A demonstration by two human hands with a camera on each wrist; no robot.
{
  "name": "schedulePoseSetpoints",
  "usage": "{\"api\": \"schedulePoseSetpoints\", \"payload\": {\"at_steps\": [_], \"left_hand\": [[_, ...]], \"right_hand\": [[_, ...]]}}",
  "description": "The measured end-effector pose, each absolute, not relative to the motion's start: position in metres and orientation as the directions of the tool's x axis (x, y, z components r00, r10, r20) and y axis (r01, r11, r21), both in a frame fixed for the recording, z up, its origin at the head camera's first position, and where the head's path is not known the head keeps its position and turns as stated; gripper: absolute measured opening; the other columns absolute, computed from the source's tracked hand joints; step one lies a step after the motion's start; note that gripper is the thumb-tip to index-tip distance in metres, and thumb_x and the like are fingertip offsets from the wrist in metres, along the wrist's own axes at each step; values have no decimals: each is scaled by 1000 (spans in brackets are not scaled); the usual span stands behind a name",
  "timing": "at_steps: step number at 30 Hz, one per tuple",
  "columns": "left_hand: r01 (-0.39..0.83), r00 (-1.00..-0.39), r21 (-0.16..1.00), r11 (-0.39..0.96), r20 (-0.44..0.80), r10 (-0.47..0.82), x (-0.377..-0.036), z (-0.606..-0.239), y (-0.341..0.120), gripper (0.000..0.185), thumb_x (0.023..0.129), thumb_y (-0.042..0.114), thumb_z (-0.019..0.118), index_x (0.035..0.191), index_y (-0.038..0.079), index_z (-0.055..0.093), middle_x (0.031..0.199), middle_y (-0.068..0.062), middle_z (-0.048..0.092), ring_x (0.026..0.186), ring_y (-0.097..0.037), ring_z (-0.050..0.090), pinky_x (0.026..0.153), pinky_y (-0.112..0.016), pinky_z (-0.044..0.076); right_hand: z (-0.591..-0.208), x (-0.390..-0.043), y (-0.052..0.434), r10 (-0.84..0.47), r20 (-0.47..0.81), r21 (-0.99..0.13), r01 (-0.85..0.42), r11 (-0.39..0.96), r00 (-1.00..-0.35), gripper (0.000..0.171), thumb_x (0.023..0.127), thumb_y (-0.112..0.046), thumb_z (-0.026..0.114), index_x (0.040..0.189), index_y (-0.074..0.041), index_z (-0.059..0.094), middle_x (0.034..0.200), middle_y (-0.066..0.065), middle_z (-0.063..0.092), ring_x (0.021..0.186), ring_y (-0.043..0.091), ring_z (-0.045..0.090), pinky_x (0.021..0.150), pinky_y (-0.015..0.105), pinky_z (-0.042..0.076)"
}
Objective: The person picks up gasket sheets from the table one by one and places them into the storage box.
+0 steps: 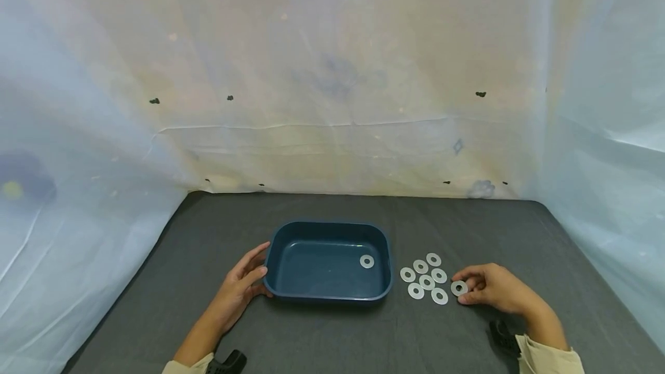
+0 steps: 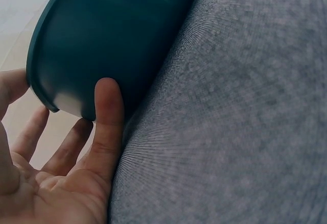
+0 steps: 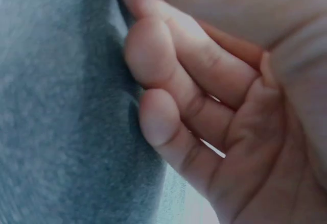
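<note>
**Washer pinch beside tray: hands and surroundings**

The right hand (image 1: 490,288) is pinching a flat metal washer (image 1: 459,288) between thumb and curled fingertips, the washer lying low against the dark grey cloth (image 1: 332,339). Just to the left of that pinch, a loose cluster of six more washers (image 1: 427,281) is lying flat on the cloth, the nearest of them just beside the held one but apart from it. Nothing is standing between the pinch and the cluster.

Further left of the cluster, a dark teal plastic tray (image 1: 387,247) is sitting on the cloth. One washer in the tray (image 1: 366,261) is resting on the tray floor near its right wall.

The left hand (image 1: 243,284) is resting against the tray's left end, fingers fairly straight and spread: the fingers are lying along the rim, and the thumb (image 2: 108,117) is pressing the outer wall near the bottom. It is not curling round anything.

Hard to make out: in the right wrist view the curled fingers (image 3: 168,96) are filling the picture and the washer itself is hidden behind them, so the contact is readable from the head view only. The left wrist view is cutting the tray off to its outer wall. Dark wrist-mounted gear (image 1: 503,336) is showing partly at both sleeves, cut off by the lower edge. Pale wrinkled sheeting (image 1: 332,74) is enclosing the table on three sides.
</note>
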State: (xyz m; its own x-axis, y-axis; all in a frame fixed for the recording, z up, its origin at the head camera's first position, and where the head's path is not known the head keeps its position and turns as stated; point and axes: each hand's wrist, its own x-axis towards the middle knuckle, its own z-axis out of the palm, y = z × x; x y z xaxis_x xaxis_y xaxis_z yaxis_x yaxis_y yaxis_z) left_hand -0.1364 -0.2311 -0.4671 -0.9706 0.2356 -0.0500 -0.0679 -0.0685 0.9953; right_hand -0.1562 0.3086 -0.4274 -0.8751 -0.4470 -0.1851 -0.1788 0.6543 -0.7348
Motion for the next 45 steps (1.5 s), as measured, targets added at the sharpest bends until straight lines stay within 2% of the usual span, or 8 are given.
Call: {"api": "schedulePoseSetpoints", "payload": {"at_steps": [12, 22, 27, 36, 45], "left_hand": [[-57, -969, 995, -79, -36, 244, -139, -466, -233, 57, 106, 20, 48, 158, 15, 25, 142, -2, 45, 108, -14, 61, 78, -40, 58], [-161, -969, 986, -34, -152, 195, -127, -466, -233, 57, 105, 25, 51, 157, 23, 28, 152, -7, 35, 116, -16, 58, 81, -44, 57], [-162, -967, 986, -43, -150, 208, -126, -469, -231, 56, 106, 25, 50, 157, 22, 28, 152, -6, 36, 117, -18, 58, 81, -44, 57], [-194, -964, 980, -53, -180, 198, -126, -469, -232, 57, 105, 26, 51, 157, 21, 28, 156, -11, 31, 115, -16, 58, 81, -43, 57], [-147, -971, 988, -45, -135, 198, -135, -466, -231, 55, 106, 26, 50, 156, 22, 30, 151, -6, 38, 115, -17, 60, 80, -43, 58]], "right_hand": [[-426, -159, 309, -418, -183, -734, -159, 660, -890, 44, 81, -23, 82, 115, 1, 68, 83, 2, 64, 66, 1, 53, 59, 22, 45], [-438, -151, 306, -451, -184, -759, -165, 630, -874, 39, 84, -23, 80, 113, 0, 67, 81, -1, 61, 64, 0, 52, 58, 23, 45], [-438, -147, 309, -466, -181, -766, -173, 619, -866, 39, 86, -23, 78, 114, 1, 65, 82, -2, 61, 64, 1, 52, 57, 23, 45], [-441, -146, 310, -456, -177, -778, -161, 608, -872, 39, 85, -21, 79, 115, 2, 67, 82, -2, 62, 63, 2, 52, 57, 24, 45], [-430, -153, 307, -430, -165, -762, -162, 627, -888, 41, 85, -24, 78, 117, 0, 68, 86, 0, 65, 65, 3, 55, 59, 24, 47]]}}
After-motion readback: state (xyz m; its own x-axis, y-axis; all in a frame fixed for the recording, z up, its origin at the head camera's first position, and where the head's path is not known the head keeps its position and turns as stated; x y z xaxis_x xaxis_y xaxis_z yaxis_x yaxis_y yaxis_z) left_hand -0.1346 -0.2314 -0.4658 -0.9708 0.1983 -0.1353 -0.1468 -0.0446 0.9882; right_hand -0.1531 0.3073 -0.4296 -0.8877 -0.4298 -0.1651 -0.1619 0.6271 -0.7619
